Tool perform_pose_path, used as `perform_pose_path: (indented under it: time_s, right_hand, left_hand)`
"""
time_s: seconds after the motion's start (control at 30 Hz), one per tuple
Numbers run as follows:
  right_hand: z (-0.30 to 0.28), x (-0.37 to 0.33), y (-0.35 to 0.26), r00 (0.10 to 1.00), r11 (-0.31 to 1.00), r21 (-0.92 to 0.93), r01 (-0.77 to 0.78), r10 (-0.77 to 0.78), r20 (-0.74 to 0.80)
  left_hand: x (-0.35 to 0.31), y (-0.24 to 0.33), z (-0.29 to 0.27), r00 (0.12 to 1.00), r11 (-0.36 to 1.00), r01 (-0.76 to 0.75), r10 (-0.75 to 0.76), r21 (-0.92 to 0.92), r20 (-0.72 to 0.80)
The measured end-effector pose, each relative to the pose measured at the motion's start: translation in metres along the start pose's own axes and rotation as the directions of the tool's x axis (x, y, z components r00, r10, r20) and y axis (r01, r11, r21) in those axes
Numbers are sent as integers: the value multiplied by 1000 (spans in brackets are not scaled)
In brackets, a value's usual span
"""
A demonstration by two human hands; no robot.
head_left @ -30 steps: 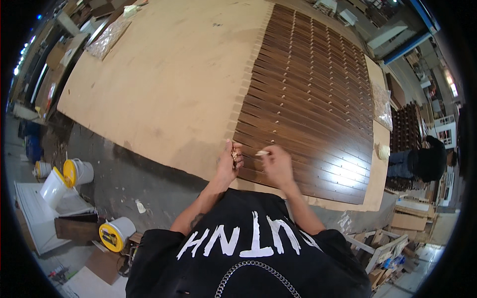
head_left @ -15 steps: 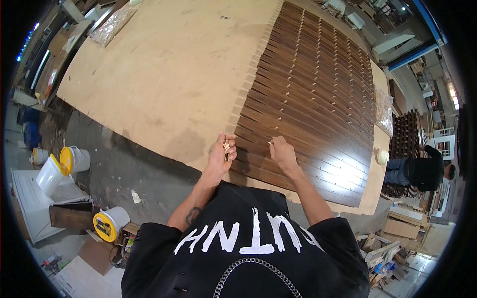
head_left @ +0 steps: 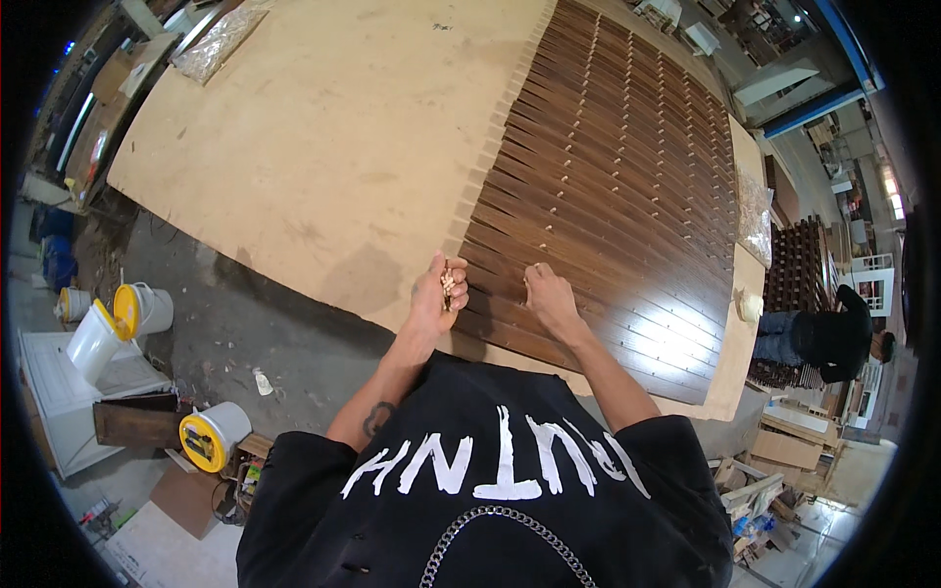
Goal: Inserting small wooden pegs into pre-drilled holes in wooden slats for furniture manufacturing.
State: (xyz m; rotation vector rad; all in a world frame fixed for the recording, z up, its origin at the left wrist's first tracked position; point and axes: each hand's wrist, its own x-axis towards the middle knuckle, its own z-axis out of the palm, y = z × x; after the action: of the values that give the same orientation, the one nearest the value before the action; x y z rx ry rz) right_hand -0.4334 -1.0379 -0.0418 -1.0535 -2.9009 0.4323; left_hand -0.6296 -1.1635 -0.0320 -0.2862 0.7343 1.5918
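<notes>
Left hand (head_left: 431,302), fingers curled round stubby pale pegs (head_left: 448,283), right hand (head_left: 553,301), fingers bunched, hold unclear, glossy brown planks (head_left: 613,240) beneath

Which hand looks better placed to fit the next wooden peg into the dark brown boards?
Probably the right hand: its fingers are bunched over the dark brown boards, whereas the left hand is taken up holding a cluster of wooden pegs.

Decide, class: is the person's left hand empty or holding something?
Holding something: small pale pegs show in the curled left hand.
</notes>
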Motion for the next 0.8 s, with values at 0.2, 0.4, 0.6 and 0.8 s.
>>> perform_pose_path:
  time_s: [0.2, 0.4, 0.6, 0.8]
  right_hand:
    - [-29, -19, -23, 989, 978, 186, -95, 114, -95]
    - [-13, -30, -22, 973, 932, 279, -230, 221, 64]
    - [-18, -10, -23, 986, 994, 90, -66, 52, 156]
    - [-15, -7, -28, 965, 998, -33, 44, -33, 262]
  left_hand:
    - [-4, 3, -5, 999, 1000, -12, 12, -4, -45]
    - [-2, 4, -6, 1000, 999, 5, -6, -32, -26]
    - [0, 0, 3, 998, 992, 55, -60, 110, 38]
    - [-6, -6, 15, 987, 973, 89, -115, 212, 110]
